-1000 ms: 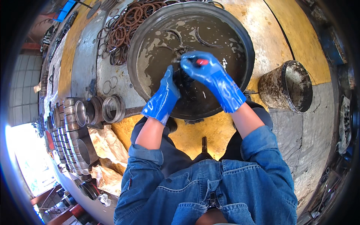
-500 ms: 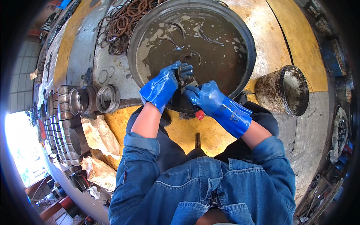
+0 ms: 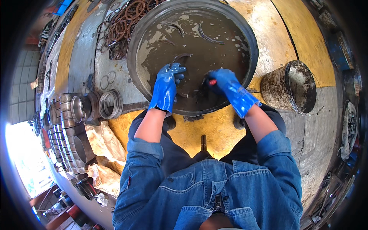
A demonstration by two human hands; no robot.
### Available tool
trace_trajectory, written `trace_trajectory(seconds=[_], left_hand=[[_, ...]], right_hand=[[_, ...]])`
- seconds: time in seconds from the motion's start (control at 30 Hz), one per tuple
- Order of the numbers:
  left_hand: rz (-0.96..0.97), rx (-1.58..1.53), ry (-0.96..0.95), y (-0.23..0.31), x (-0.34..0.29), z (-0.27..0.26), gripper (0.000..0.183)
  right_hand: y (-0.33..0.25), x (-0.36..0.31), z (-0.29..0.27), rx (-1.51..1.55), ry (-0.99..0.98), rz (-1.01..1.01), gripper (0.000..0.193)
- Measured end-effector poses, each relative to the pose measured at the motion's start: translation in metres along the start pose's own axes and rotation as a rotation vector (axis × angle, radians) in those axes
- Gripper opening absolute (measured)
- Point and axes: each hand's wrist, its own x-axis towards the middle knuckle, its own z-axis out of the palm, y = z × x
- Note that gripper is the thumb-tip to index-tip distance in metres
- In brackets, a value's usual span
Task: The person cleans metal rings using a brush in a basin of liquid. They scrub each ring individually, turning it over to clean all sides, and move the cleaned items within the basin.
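Observation:
A wide round metal basin [image 3: 132, 57] holds murky brown liquid, with curved ring edges [image 3: 209, 37] breaking its surface. My left hand [image 3: 166, 85], in a long blue rubber glove, is over the basin's near left part. Its fingers are curled round a dark wet ring [image 3: 181, 56], whose arc shows above the glove; the liquid and the fingers hide much of it. My right hand [image 3: 225, 82], gloved alike and blurred, is closed on a tool with a red end [image 3: 212, 82] at the near right of the basin. The tool's working part is dark and indistinct.
Rusty rings [image 3: 126, 25] lie heaped beyond the basin's left side. A dirty bucket [image 3: 276, 87] lies tipped at the right. Metal sleeves [image 3: 74, 143], wire-like hoops [image 3: 111, 104] and crumpled brown paper [image 3: 104, 142] are at the left.
My hands were together on a dark piece; now they are apart. My right hand has moved up and right, and the tool's red end has swung from below the hand to its left.

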Motion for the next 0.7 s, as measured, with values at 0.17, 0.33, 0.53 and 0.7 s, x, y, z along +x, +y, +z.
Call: trace_trajectory(seconds=[0.17,0.33,0.53,0.7], left_hand=[[-0.021,0.085,-0.117,0.022,0.008,-0.012,0.037],[-0.099,-0.509,-0.476,0.029,0.015,-0.063,0.039],[-0.188,-0.781,-0.764,0.028,0.035,-0.080,0.042],[-0.179,-0.842,-0.806,0.023,0.046,-0.098,0.045]], right_hand=[[0.028,0.024,-0.028,1.068,0.358,0.166,0.029],[0.016,0.017,-0.049,1.614,0.567,0.162,0.031],[0.027,0.023,-0.043,1.684,0.502,0.205,0.033],[0.024,0.031,-0.032,1.624,0.431,0.246,0.034]])
